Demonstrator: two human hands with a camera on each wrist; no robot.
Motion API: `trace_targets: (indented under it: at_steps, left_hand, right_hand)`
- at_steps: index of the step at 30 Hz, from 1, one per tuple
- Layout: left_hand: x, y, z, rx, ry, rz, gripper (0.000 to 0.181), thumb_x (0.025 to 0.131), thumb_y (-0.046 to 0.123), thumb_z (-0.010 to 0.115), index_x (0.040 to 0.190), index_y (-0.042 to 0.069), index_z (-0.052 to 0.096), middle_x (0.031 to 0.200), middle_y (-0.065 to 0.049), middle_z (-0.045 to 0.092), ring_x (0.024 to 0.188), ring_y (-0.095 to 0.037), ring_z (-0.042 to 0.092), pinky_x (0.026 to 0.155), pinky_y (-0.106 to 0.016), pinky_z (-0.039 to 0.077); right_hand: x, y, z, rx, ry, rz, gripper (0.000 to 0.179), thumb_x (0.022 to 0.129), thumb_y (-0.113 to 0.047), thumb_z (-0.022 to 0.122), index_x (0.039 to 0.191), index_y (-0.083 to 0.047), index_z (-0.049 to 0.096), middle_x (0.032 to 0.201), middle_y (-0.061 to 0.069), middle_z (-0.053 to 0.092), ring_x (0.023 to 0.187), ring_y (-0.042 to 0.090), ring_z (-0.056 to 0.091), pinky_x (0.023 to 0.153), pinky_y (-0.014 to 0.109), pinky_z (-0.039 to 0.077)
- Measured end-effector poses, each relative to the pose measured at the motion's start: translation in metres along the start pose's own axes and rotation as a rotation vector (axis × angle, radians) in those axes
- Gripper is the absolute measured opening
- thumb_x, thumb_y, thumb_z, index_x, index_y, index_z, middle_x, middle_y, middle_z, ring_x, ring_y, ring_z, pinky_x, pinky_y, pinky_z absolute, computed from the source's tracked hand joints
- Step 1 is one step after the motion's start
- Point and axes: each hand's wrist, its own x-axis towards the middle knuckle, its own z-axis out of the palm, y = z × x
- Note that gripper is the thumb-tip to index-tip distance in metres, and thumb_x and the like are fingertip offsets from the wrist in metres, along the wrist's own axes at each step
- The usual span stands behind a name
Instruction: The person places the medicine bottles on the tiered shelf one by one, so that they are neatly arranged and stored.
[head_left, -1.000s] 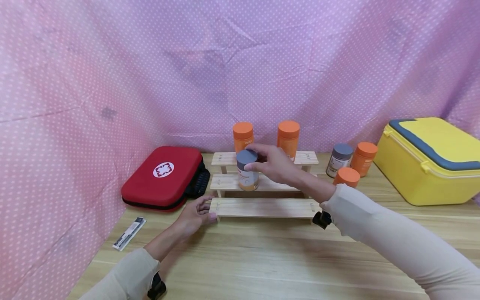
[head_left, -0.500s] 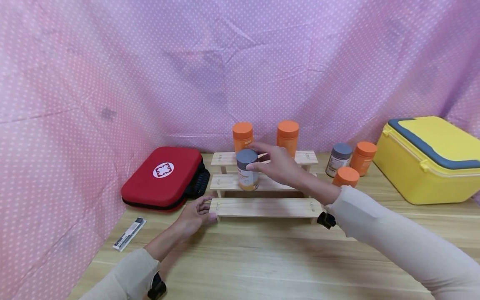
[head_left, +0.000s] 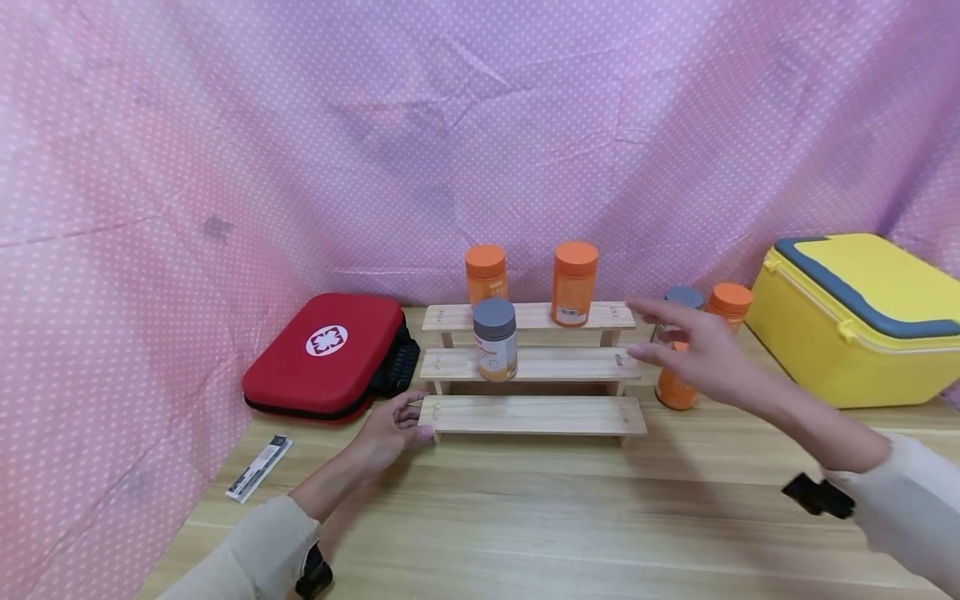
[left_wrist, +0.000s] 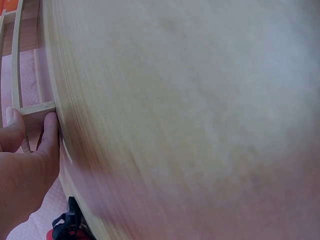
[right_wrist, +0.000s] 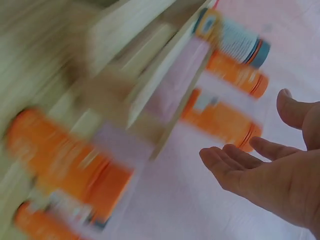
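Observation:
My left hand [head_left: 386, 435] grips the left end of a three-step wooden display rack [head_left: 532, 414]. In the left wrist view its thumb and fingers pinch the end support [left_wrist: 39, 108]. On the middle step stands a grey-capped supplement jar [head_left: 496, 354], upright. Two orange jars, a left one [head_left: 486, 265] and a right one [head_left: 574, 287], stand on the top step behind it. My right hand [head_left: 705, 350] is empty, fingers spread, in the air right of the rack. It overlaps three more jars: a grey-capped one [head_left: 684, 297], an orange one [head_left: 731, 298] and a nearer orange one [head_left: 677, 390].
A red first-aid case [head_left: 330, 354] lies left of the rack, with a black object [head_left: 399, 365] beside it. Nearer the front is a thin white packet [head_left: 258, 468]. A yellow box [head_left: 862, 350] with a grey-edged lid stands at right. A pink dotted cloth [head_left: 480, 125] hangs behind.
My right hand has let go of the grey-capped jar, leaving it on the middle step, and has moved right toward the other jars. The left hand has stayed in place.

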Motion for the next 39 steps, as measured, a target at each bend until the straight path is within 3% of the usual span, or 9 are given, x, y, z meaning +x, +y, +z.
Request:
trace_targets:
  at_steps: [7, 13, 19, 25, 29, 32, 35, 39]
  left_hand:
    - [0.001, -0.001, -0.002, 0.011, -0.002, 0.0, 0.057, 0.086, -0.006, 0.066, 0.138, -0.002, 0.044, 0.12, -0.022, 0.06, 0.108, -0.029, 0.06, 0.085, -0.029, 0.054]
    - [0.0, -0.001, -0.001, 0.006, -0.01, 0.0, 0.057, 0.086, -0.005, 0.066, 0.138, -0.003, 0.044, 0.12, -0.022, 0.06, 0.108, -0.029, 0.059, 0.086, -0.029, 0.053]
    - [0.0, -0.001, 0.0, 0.003, 0.004, -0.001, 0.056, 0.086, -0.006, 0.066, 0.138, -0.003, 0.045, 0.12, -0.022, 0.06, 0.109, -0.029, 0.06, 0.086, -0.028, 0.053]
    - [0.001, -0.002, 0.0, -0.012, 0.006, -0.004, 0.057, 0.086, -0.007, 0.066, 0.138, -0.003, 0.044, 0.12, -0.023, 0.06, 0.108, -0.029, 0.06, 0.085, -0.028, 0.053]
    - [0.0, -0.001, 0.0, -0.021, 0.002, -0.005, 0.057, 0.086, -0.006, 0.066, 0.138, -0.003, 0.044, 0.12, -0.023, 0.06, 0.108, -0.028, 0.06, 0.085, -0.029, 0.054]
    - [-0.001, -0.001, 0.0, -0.028, 0.005, -0.007, 0.057, 0.085, -0.007, 0.066, 0.138, -0.003, 0.045, 0.12, -0.023, 0.06, 0.107, -0.028, 0.061, 0.084, -0.028, 0.054]
    - [-0.002, 0.0, 0.001, -0.02, 0.005, -0.005, 0.056, 0.085, -0.007, 0.066, 0.138, -0.003, 0.045, 0.12, -0.023, 0.06, 0.107, -0.028, 0.061, 0.084, -0.028, 0.054]
    - [-0.002, 0.001, 0.0, -0.009, 0.007, -0.009, 0.057, 0.085, -0.006, 0.066, 0.138, -0.003, 0.044, 0.12, -0.023, 0.06, 0.108, -0.029, 0.06, 0.086, -0.031, 0.054]
  right_hand:
    - [-0.015, 0.051, -0.03, -0.076, 0.074, 0.074, 0.065, 0.088, -0.025, 0.072, 0.143, -0.005, 0.044, 0.141, 0.022, 0.045, 0.116, 0.046, 0.049, 0.088, 0.06, 0.042]
    - [-0.02, 0.077, -0.039, -0.115, -0.011, 0.121, 0.075, 0.087, -0.028, 0.072, 0.144, 0.004, 0.036, 0.142, 0.031, 0.04, 0.123, 0.052, 0.039, 0.09, 0.066, 0.037]
    - [-0.023, 0.094, -0.03, -0.115, -0.12, 0.17, 0.076, 0.09, -0.033, 0.069, 0.144, 0.005, 0.033, 0.138, 0.033, 0.043, 0.122, 0.051, 0.041, 0.091, 0.065, 0.04]
    - [-0.025, 0.103, -0.019, -0.08, -0.149, 0.173, 0.076, 0.091, -0.032, 0.067, 0.147, 0.004, 0.03, 0.132, 0.031, 0.049, 0.118, 0.048, 0.048, 0.089, 0.056, 0.047]
    - [-0.026, 0.108, -0.013, -0.035, -0.123, 0.166, 0.07, 0.093, -0.029, 0.065, 0.146, 0.004, 0.033, 0.128, 0.028, 0.054, 0.113, 0.042, 0.053, 0.084, 0.03, 0.051]
    - [-0.027, 0.112, -0.009, -0.02, -0.083, 0.149, 0.062, 0.093, -0.025, 0.065, 0.143, 0.003, 0.039, 0.123, 0.024, 0.057, 0.105, 0.025, 0.059, 0.077, 0.013, 0.047]
    - [-0.027, 0.115, -0.006, -0.016, -0.051, 0.133, 0.057, 0.094, -0.022, 0.064, 0.14, 0.002, 0.042, 0.12, 0.022, 0.058, 0.099, 0.015, 0.058, 0.074, 0.012, 0.047]
    - [-0.026, 0.118, -0.002, -0.014, -0.032, 0.124, 0.053, 0.094, -0.021, 0.063, 0.138, 0.002, 0.043, 0.119, 0.023, 0.058, 0.098, 0.022, 0.058, 0.073, 0.013, 0.048]
